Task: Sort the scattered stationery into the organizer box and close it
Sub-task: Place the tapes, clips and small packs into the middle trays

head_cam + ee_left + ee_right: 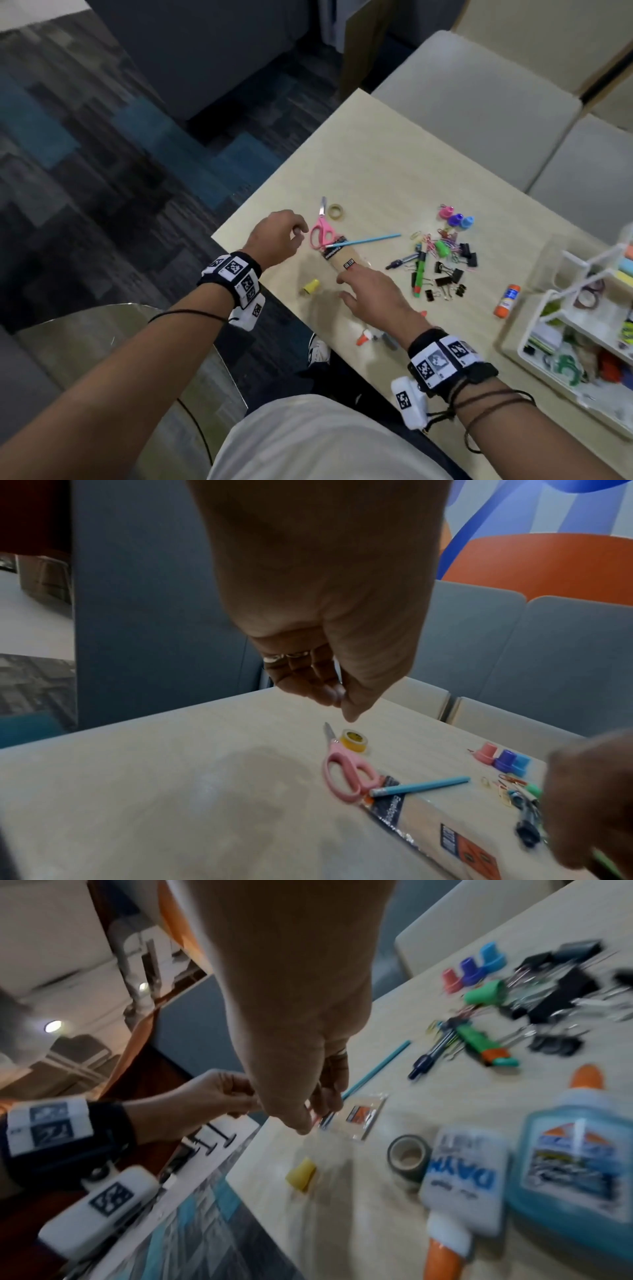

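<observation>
A clear-wrapped pack of tan envelopes [337, 257] [445, 829] [363, 1118] lies near the table's left edge, with a blue pencil [366, 240] [421, 785] resting across its far end. My right hand [346, 281] [315, 1112] reaches over it, its fingers extended and the fingertips touching the pack's near end. Pink scissors [322, 229] [346, 772] and a tape roll [336, 211] [354, 739] lie just beyond. Above the table, left of the scissors, my left hand [298, 233] [337, 696] hovers loosely curled and holds nothing. The white organizer box [520, 349] stands open at the right.
A yellow cap [310, 286] [301, 1175] sits near the table edge. Binder clips [452, 270], a green marker [419, 274], a dark pen [400, 262], coloured caps [455, 217] and a glue stick [507, 299] lie mid-table. Two glue bottles [462, 1183] and a dark tape roll [409, 1156] lie below my right wrist.
</observation>
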The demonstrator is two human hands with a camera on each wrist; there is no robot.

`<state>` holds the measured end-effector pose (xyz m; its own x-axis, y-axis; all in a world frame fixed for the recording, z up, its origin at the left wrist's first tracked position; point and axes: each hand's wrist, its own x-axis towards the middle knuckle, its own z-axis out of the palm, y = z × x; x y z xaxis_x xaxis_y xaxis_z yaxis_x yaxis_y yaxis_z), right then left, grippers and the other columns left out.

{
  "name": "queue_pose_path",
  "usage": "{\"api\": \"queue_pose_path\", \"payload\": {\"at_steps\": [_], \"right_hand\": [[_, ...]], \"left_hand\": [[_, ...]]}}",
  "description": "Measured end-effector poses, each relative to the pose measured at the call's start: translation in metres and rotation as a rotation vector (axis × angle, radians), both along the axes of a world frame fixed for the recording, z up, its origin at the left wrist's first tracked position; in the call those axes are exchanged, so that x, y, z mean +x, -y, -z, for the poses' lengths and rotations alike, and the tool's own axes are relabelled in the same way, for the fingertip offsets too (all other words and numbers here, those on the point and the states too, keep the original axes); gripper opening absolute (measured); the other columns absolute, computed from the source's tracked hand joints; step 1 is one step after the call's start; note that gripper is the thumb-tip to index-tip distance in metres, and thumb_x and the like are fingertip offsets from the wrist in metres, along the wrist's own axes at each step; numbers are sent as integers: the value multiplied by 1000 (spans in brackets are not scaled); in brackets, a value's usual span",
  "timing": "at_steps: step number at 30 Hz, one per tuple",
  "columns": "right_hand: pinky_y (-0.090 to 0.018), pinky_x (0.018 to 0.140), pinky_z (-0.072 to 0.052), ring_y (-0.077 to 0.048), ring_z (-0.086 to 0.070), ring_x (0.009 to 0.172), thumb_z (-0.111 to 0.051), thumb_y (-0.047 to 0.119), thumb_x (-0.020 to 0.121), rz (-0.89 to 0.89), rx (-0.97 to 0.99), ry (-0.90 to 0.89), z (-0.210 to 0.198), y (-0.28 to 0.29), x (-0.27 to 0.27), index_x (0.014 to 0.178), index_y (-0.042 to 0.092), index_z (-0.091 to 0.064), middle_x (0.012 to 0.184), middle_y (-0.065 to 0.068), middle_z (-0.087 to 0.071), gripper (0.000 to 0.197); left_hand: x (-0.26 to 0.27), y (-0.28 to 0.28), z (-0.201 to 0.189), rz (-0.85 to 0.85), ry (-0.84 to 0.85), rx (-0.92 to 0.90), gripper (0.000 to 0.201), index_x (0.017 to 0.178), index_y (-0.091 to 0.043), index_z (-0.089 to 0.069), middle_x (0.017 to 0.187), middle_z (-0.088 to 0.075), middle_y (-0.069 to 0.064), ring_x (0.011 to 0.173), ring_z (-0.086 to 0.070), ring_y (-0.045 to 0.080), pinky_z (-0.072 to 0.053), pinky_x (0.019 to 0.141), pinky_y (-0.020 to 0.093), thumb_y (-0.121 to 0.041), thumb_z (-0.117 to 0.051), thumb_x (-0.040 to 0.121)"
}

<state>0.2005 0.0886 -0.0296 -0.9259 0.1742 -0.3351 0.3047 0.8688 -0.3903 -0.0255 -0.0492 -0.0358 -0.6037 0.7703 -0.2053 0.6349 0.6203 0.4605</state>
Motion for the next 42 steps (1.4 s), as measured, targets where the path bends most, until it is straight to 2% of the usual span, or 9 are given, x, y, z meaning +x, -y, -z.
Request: {"api": "queue_pose_path", "payload": {"at_steps": [5, 10, 18, 21, 24, 30, 34, 39, 42], "right_hand": [[-36, 93, -51, -29, -63, 115, -65, 31, 94, 168, 210, 343, 8, 19, -23, 129, 20, -61, 125, -8, -64, 36], [-34, 88, -47, -24, -66, 112, -61, 32, 95, 97, 372, 528, 16, 10, -11, 121, 22, -66, 120, -3, -70, 28], [-38, 92, -45, -26, -59, 109, -59, 53, 94, 137, 317, 386, 40, 11, 9, 109, 19, -70, 113, -6, -62, 39], [-38, 79, -49, -26, -59, 95, -76, 35, 83, 173, 297, 323, 43, 10, 16, 88, 23, -74, 97, -3, -60, 14], [-38, 64, -48, -26, -56, 79, -84, 16, 69, 238, 271, 161, 52, 5, 29, 69, 20, -70, 82, -3, -55, 14], [-39, 81, -53, -25, -61, 93, -74, 11, 90, 395, 47, -149, 25, -29, 65, 98, 14, -74, 102, -2, -65, 9], [-37, 90, -50, -21, -59, 104, -73, 16, 96, 550, 119, -291, -5, -68, 123, 109, 14, -72, 113, 1, -67, 14], [-44, 92, -51, -28, -61, 102, -73, 14, 94, 732, 260, -361, -36, -125, 195, 103, 13, -71, 108, -4, -69, 10], [-35, 93, -47, -26, -60, 103, -74, 14, 93, 835, 264, -346, -46, -155, 233, 98, 12, -72, 105, -3, -70, 6]], "left_hand": [[-4, -1, 12, 10, 26, 62, 14, 103, -20, -74, 95, -67, -3, 76, -55, 13, -54, 74, 36, -16, -69, 90], [-3, -34, 20, 72, 29, 67, 18, 109, -19, -72, 109, -64, 2, 99, -64, 22, -52, 82, 34, -17, -66, 92], [-8, -85, 37, 137, -145, -95, 29, 117, -24, -72, 116, -55, 6, 110, -52, 30, -45, 93, 40, -22, -65, 89], [-10, -94, 39, 147, -191, -128, 24, 108, -29, -76, 112, -57, 6, 108, -52, 31, -47, 91, 41, -24, -66, 87], [-10, -99, 42, 182, -237, -162, 21, 100, -30, -77, 108, -58, 4, 104, -53, 31, -46, 88, 40, -21, -63, 86], [-10, -102, 54, 246, -294, -159, 18, 97, -25, -78, 101, -65, 4, 97, -57, 31, -47, 85, 41, -26, -67, 83], [-2, -115, 56, 242, -339, -130, 10, 87, -24, -76, 95, -68, 3, 89, -58, 34, -46, 80, 43, -24, -67, 84], [36, -146, 42, 277, -148, 127, 14, 97, -20, -73, 105, -72, 1, 92, -62, 33, -49, 81, 43, -29, -64, 94], [76, -172, 26, 409, -24, 233, 14, 100, -21, -71, 115, -71, -1, 99, -64, 25, -47, 92, 40, -31, -62, 98]]}}
